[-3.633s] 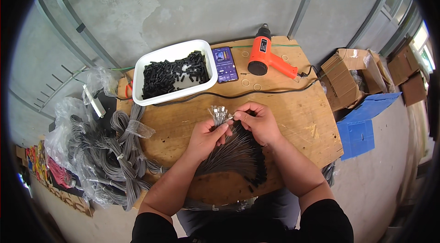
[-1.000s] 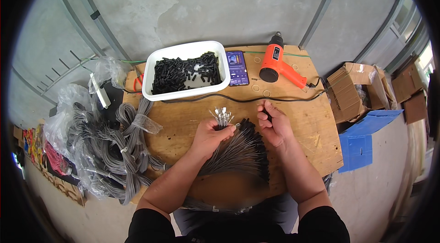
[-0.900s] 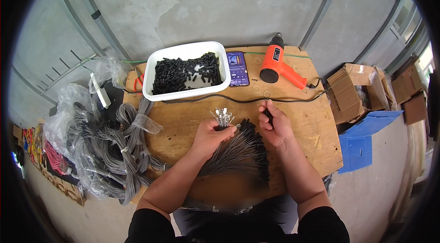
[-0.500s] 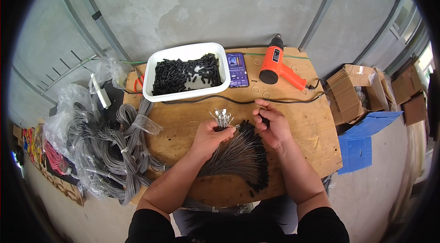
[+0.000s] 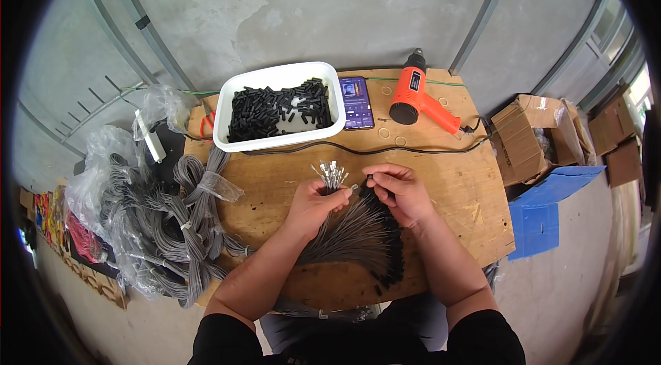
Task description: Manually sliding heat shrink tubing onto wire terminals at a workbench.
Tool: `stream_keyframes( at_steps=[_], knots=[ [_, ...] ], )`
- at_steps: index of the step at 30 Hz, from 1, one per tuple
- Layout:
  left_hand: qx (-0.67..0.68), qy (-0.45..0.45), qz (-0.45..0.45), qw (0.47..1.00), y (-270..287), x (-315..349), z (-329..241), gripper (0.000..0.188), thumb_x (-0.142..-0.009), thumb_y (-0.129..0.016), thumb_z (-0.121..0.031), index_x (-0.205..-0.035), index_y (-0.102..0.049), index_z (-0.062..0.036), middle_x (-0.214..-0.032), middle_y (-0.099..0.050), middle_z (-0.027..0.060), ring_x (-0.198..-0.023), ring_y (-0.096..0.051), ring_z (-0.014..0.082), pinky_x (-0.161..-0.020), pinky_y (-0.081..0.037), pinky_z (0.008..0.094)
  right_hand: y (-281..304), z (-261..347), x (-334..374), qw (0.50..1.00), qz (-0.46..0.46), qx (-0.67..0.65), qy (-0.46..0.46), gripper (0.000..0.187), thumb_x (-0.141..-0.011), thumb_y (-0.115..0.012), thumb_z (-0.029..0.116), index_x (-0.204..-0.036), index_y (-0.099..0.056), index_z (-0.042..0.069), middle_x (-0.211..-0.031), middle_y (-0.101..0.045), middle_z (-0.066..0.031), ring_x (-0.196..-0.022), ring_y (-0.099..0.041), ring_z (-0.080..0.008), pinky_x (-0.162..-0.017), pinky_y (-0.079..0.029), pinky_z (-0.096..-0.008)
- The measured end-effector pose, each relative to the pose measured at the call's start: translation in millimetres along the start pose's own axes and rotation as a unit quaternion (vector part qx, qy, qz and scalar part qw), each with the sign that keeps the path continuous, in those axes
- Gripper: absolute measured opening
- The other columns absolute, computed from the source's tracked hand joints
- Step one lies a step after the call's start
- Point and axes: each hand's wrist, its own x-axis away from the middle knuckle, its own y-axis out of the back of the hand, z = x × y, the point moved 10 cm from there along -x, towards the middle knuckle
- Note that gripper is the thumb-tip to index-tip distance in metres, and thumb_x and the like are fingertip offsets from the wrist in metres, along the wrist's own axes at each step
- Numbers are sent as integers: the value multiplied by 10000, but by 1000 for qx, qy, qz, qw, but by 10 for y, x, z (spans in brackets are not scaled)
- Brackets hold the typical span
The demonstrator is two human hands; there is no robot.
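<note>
My left hand (image 5: 315,208) is closed around a bundle of grey wires, whose bare metal terminals (image 5: 330,174) fan out above the fist. One terminal sticks out to the right, beside the thumb. Just right of it, my right hand (image 5: 401,194) pinches a short black sleeve (image 5: 370,178) between thumb and fingertips, a small gap away from that terminal. Below and between the hands, the grey wires (image 5: 348,234) spread across the table, many ending in black sleeves (image 5: 394,255). The fingers hide part of the held sleeve.
A white tub (image 5: 227,139) of loose black sleeves stands behind the hands. A phone (image 5: 357,103) and an orange heat gun (image 5: 410,93) lie beside it. A black cable (image 5: 323,146) crosses the wooden table (image 5: 461,193). Coiled grey wires (image 5: 193,227) crowd the left; cardboard boxes (image 5: 520,148) stand right.
My right hand has moved left and down toward the left hand, bringing the black sleeve close to the protruding terminal. The left hand has barely moved.
</note>
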Motion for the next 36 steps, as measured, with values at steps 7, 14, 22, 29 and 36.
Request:
stream_keyframes(
  at_steps=[7, 14, 22, 29, 36],
  knots=[
    [7, 8, -8, 1000, 14, -15, 24, 152, -866, -755, -111, -940, -681, 0, -794, -681, 48, -699, -607, 84, -658, -472, 219, -29, 57, 21, 996, 0, 70, 47, 142, -902, -663, -7, -1043, -667, 0, -906, -710, -81, -614, -505, -41, -542, -356, -176],
    [19, 15, -11, 1000, 20, -16, 35, 144, -855, -760, -91, -933, -681, 0, -795, -678, 54, -692, -601, 91, -652, -470, 223, -60, 61, 40, 993, -7, 102, 54, 142, -894, -681, -8, -1035, -665, -15, -870, -712, -86, -584, -483, -31, -512, -341, -175],
    [29, 27, -14, 999, 16, -4, 14, 139, -844, -763, -70, -929, -677, -1, -800, -679, 65, -691, -610, 103, -649, -480, 233, -110, 134, 83, 983, -6, 150, 101, 156, -913, -669, -10, -1067, -687, -29, -902, -704, -54, -752, -609, -59, -679, -499, -201],
    [23, 12, -6, 1000, -2, 0, -3, 112, -866, -730, -80, -916, -687, 11, -793, -677, 51, -678, -587, 79, -628, -457, 218, -106, 126, 80, 978, -17, 181, 103, 138, -906, -673, -21, -1040, -705, -18, -886, -697, -33, -765, -604, -51, -696, -497, -199],
    [13, 18, 6, 1000, -51, 20, -27, 88, -854, -721, -63, -892, -687, 9, -770, -656, 32, -663, -566, 78, -609, -439, 220, -105, 151, 94, 972, -11, 192, 131, 129, -896, -680, -30, -1019, -716, -13, -879, -699, -27, -759, -603, -52, -692, -495, -200]
  ],
)
